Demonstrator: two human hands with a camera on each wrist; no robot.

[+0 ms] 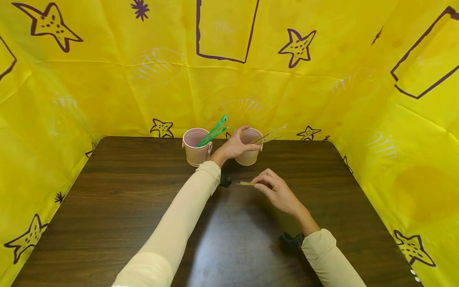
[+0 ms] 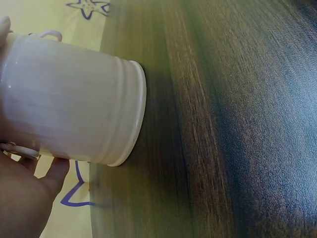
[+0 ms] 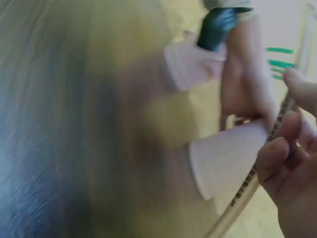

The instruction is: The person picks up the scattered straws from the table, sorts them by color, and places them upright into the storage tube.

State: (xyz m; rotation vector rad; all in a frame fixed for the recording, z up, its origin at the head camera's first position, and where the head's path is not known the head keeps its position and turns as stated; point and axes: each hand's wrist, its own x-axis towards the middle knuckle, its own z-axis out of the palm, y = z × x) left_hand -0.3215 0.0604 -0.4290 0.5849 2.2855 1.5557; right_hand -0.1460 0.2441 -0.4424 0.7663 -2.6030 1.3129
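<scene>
Two pale pink pails stand side by side at the table's back. My left hand (image 1: 234,146) grips the right pail (image 1: 247,158) at its rim, fingers and thumb spread around it; the left wrist view shows this pail (image 2: 64,99) upright on the tabletop. Several thin tan sticks (image 1: 275,132) lean out of it to the right. My right hand (image 1: 277,192) is in front of that pail, above the table, pinching a slim tan stick (image 1: 246,183). In the right wrist view dark print runs along the held stick (image 3: 246,191). Whether it is wrapped, I cannot tell.
Green slim packets (image 1: 214,132) lean out of the left pail (image 1: 196,156), close to my left wrist. The dark wooden table (image 1: 125,199) ends at a yellow sheet (image 1: 107,91) with starfish drawings, which hangs behind it and on both sides.
</scene>
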